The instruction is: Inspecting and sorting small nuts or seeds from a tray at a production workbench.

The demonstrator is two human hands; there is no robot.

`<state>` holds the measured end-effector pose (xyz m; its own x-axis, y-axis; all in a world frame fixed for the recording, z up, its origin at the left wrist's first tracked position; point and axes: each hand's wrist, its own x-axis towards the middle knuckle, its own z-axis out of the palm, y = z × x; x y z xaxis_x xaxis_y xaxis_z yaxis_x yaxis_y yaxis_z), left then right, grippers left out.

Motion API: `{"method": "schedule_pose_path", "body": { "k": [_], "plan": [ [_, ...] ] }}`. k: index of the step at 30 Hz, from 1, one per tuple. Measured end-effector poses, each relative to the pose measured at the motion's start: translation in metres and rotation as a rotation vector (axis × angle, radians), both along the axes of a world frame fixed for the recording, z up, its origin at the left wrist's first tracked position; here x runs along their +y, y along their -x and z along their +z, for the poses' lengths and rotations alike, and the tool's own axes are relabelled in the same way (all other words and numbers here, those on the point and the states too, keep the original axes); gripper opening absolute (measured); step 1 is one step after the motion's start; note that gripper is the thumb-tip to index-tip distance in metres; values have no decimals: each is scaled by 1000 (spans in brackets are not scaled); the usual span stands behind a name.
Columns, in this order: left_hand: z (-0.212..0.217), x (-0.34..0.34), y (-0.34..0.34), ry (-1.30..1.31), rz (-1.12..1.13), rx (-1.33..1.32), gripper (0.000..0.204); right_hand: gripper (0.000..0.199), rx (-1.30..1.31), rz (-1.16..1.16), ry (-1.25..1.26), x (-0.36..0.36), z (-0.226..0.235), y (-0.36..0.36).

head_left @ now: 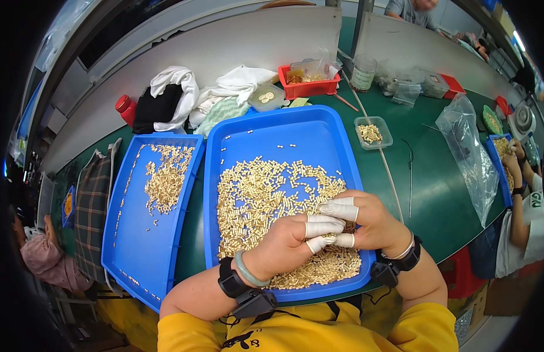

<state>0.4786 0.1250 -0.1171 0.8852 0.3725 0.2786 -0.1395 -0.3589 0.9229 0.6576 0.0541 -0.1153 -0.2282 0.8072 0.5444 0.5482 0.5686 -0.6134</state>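
A large blue tray (336, 135) holds a thick layer of small brass-coloured cylinders (248, 193). Over its near right part my two hands meet, with white finger cots on several fingertips. My left hand (286, 237) is closed in a pinch, and a bit of brass colour shows at its fingertips. Against it, my right hand (374, 220) has its fingers bent inward and pressed together; what lies between them is hidden. More of the cylinders lie under both hands.
To the left, a second blue tray (143, 246) holds a heap and an edge row of cylinders. A small clear tub (374, 142) of pieces, a red bin (307, 88), cloths (240, 79), a thin metal tool (410, 182) and a plastic bag (468, 152) lie around. Another person's hands (512, 161) work far right.
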Motion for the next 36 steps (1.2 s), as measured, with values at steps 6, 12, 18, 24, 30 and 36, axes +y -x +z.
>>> {"method": "schedule_pose_path", "body": {
  "k": [6, 12, 18, 24, 30, 36],
  "plan": [
    [1, -1, -1, 77, -26, 7, 23, 47, -7, -2, 14, 0, 0, 0],
    [-1, -1, -2, 201, -71, 3, 21, 47, -8, 1, 22, 0, -2, -2],
    [-6, 0, -2, 342, -70, 44, 20, 46, -24, 6, 25, 0, -1, -3],
    [-5, -3, -2, 401, -45, 54, 20, 45, -6, -40, 55, -1, 0, 0],
    [-10, -4, -4, 404, 8, 26, 18, 43, -15, -49, 28, -1, 3, 2],
    [-12, -4, -3, 358, 11, 28, 18, 41, -59, -55, -66, -2, 5, 5]
  ]
}}
